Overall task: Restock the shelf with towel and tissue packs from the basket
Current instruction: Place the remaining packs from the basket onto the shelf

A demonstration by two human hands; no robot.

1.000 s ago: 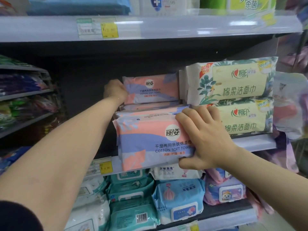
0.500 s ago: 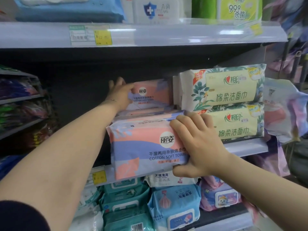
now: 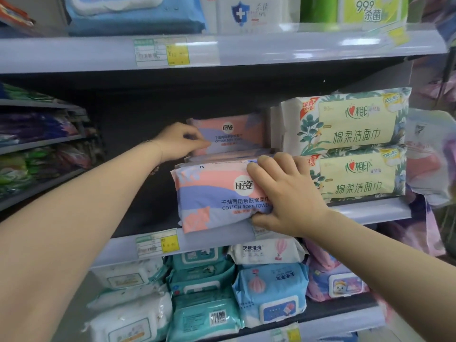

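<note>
Placing step: the right hand point(image 3: 286, 196) clasps the front cotton soft towel pack point(image 3: 217, 196) on the middle shelf point(image 3: 370, 213); the left hand point(image 3: 180, 141) pinches the upright pack point(image 3: 234, 134) at its 12 o'clock. Next, probably, it needs a square push inward.

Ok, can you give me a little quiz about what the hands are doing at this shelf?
1. True or false: the right hand grips the front pink-and-purple pack.
2. What does the left hand touch? A) the rear pink-and-purple pack B) a price label C) a blue pack
3. Fill in: the leafy green packs sit to the ____ of the pink-and-purple ones.
Key: 1 true; 2 A; 3 right.
</note>
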